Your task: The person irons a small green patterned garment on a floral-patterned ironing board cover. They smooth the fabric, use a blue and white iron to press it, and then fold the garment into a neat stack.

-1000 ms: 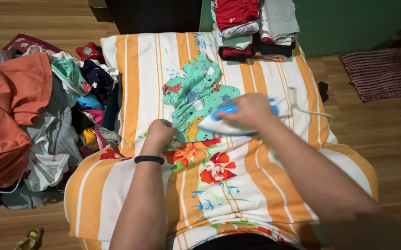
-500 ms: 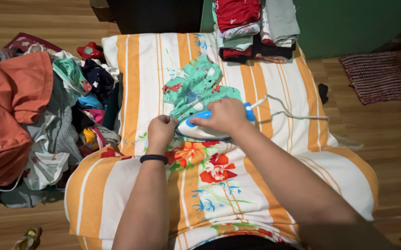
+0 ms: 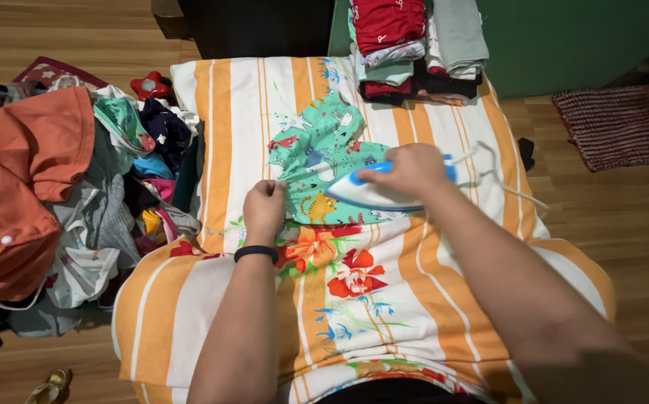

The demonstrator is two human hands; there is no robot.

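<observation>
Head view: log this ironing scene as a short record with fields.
Surface: orange-and-white striped floral cloth spread flat
Garment: small green printed fabric garment lying on the cloth
Right hand: right hand closed in a grip on the blue-and-white plastic iron, which rests on the garment
Left hand: left hand pinching the garment's near edge
Left of cloth: heap of mixed unfolded clothes
Far end: stack of folded clothes
</observation>
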